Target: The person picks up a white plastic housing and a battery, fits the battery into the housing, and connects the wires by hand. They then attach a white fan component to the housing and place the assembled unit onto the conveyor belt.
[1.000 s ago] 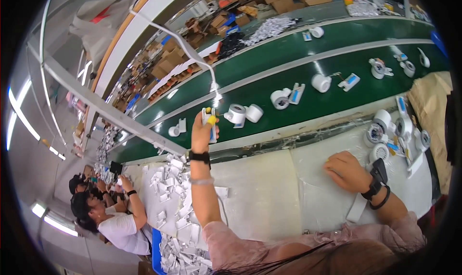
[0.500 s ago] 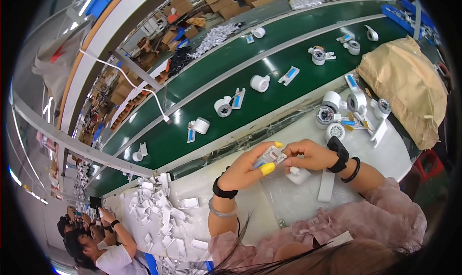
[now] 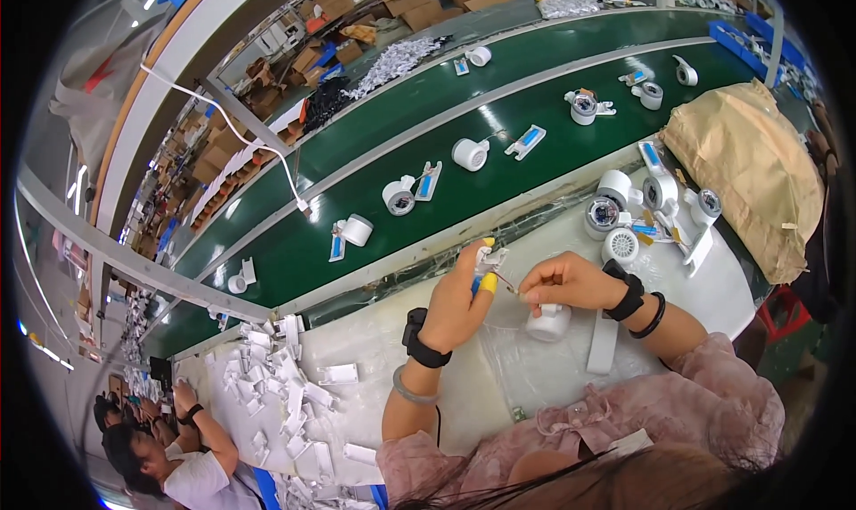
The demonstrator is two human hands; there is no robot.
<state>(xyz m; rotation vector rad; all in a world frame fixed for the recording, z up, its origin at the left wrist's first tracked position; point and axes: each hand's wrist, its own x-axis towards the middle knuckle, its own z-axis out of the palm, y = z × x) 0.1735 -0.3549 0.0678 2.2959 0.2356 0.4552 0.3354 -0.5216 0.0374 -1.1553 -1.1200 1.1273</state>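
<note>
My left hand [image 3: 456, 307], with yellow covers on thumb and index fingertip, grips a small white plastic part [image 3: 489, 259]. Some blue shows beside that part, between the fingers. A thin reddish wire [image 3: 506, 283] runs from it toward my right hand [image 3: 571, 287], whose thumb and index finger are pinched together at the wire's end. Just below the right fingers a white round fan housing [image 3: 547, 325] rests on the table, close to or touching them. To its right lies a long white plastic strip [image 3: 604, 342].
Loose white plastic pieces [image 3: 290, 381] are heaped on the left of the table. Several small fans [image 3: 621, 245] cluster at the right, beside a brown paper bag [image 3: 744, 158]. Beyond runs a green conveyor belt [image 3: 294, 259] carrying fan parts. Another person [image 3: 192, 461] works at far left.
My left hand has moved up and left, away from the right, and the wire now spans the gap. The right hand has turned slightly. Parts on the belt appear a little farther left.
</note>
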